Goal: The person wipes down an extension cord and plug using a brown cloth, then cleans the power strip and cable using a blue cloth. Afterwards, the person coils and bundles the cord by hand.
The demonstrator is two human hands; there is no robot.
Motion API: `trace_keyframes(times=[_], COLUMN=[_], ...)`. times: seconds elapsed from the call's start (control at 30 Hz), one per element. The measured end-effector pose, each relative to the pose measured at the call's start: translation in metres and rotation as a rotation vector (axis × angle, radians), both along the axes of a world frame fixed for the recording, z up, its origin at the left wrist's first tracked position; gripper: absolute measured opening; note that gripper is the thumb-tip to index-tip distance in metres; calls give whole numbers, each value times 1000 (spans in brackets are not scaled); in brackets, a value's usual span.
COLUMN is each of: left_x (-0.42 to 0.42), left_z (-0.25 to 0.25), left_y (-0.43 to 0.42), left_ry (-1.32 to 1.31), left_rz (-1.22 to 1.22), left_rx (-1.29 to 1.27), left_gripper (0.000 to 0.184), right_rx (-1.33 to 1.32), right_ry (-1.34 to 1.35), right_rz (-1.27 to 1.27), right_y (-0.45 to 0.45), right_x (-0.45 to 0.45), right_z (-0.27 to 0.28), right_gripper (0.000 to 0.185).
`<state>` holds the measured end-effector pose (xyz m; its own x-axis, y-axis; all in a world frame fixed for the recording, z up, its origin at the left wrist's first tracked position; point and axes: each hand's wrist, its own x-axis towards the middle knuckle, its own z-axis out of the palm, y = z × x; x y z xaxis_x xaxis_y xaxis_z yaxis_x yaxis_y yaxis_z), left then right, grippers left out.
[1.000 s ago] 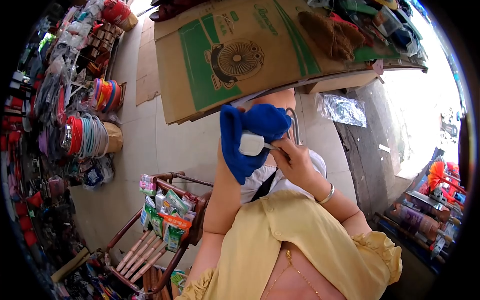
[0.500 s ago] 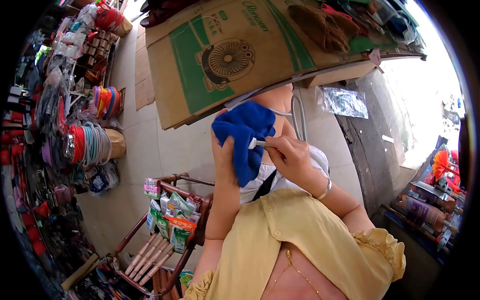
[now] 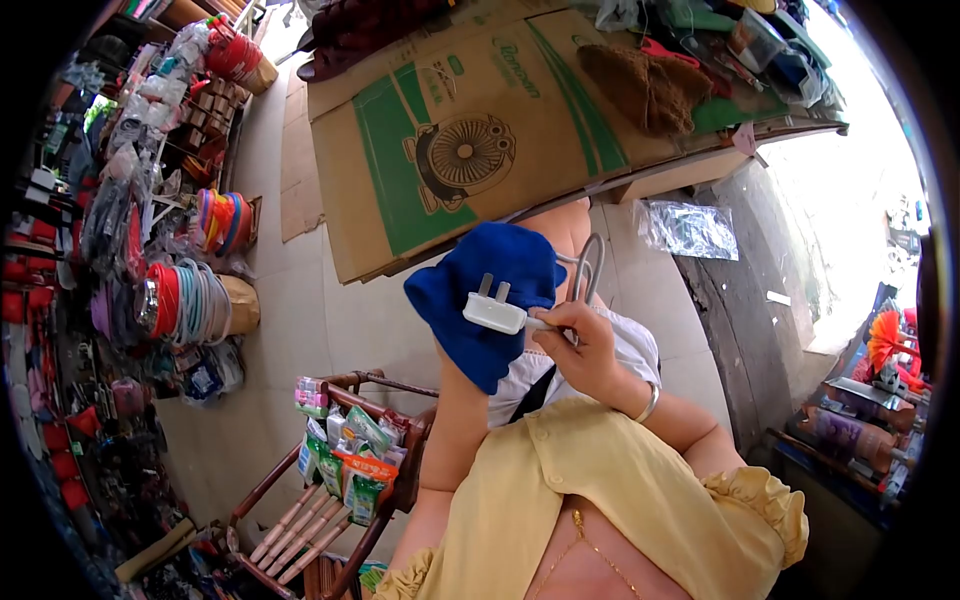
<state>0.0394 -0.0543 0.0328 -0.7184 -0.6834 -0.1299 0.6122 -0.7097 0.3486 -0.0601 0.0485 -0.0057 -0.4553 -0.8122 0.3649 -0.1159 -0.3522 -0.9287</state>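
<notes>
A blue cloth (image 3: 450,285) is draped over my left hand (image 3: 452,366), whose fingers are hidden beneath it; only the wrist shows below. Against the cloth rests a white plug (image 3: 494,313), its two flat metal prongs pointing up. My right hand (image 3: 580,345) pinches the pale cable (image 3: 540,323) just where it leaves the plug, thumb and fingers closed. More of that cable loops up (image 3: 594,255) behind my right hand.
Ahead stands a table topped with flattened cardboard (image 3: 400,150) and a brown glove-like item (image 3: 650,85). A wooden chair (image 3: 360,540) holding small packets (image 3: 350,450) is at lower left. Goods and hose coils (image 3: 200,300) line the left; a plastic bag (image 3: 690,228) lies right.
The plug has come into full view, its prongs now facing up on the cloth. The cloth has spread over my left hand, hiding the thumb seen before. My right hand still pinches the cable.
</notes>
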Motion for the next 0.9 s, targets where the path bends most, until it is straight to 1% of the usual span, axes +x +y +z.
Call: trace_keyframes(times=[0.07,0.17,0.23,0.27,0.33,0.43,0.5,0.53,0.6,0.63,0.67,0.7,0.73,0.8,0.83,0.87,0.9], left_x=[3,6,3,0,-6,-11,-3,-1,-5,-5,-2,0,2,3,0,-1,-1], left_z=[1,-4,-10,-12,-9,11,-21,-26,-31,-30,-29,-28,-27,-26,-31,-34,-30], left_y=[3,9,14,15,18,8,19,24,33,30,27,25,24,22,21,20,17], left_ry=[-96,-337,-464,-504,-566,-711,-850,-901,-633,-622,-616,-607,-596,-705,-748,-736,-750], left_rz=[41,108,151,172,187,161,176,193,224,240,217,190,199,156,207,220,205], left_rx=[-110,-445,-655,-730,-821,-1174,-889,-738,-556,-558,-444,-330,-331,-641,-791,-787,-820], left_gripper=[43,40,37,36,34,33,36,38,35,35,34,33,33,26,21,21,21], right_rx=[6,-67,-93,-56,30,26,22,28,-25,48,124,103,97,37,135,133,104], right_ry=[39,81,198,248,250,217,303,339,340,463,585,717,729,576,349,365,56], right_rz=[40,36,-42,-61,-23,-15,-38,-47,-50,-45,-43,-6,-2,91,99,105,15], right_y=[1,-3,-10,-12,-16,-19,-18,-19,-21,-21,-22,-23,-22,-19,-11,-9,-9], right_x=[-4,-3,-5,-5,-6,-8,-12,-13,-15,-18,-21,-27,-32,-40,-40,-44,-46], right_z=[1,4,16,19,20,21,23,24,30,31,32,38,36,29,27,27,29], right_gripper=[18,19,20,21,21,22,28,31,32,31,30,29,29,29,26,26,26])
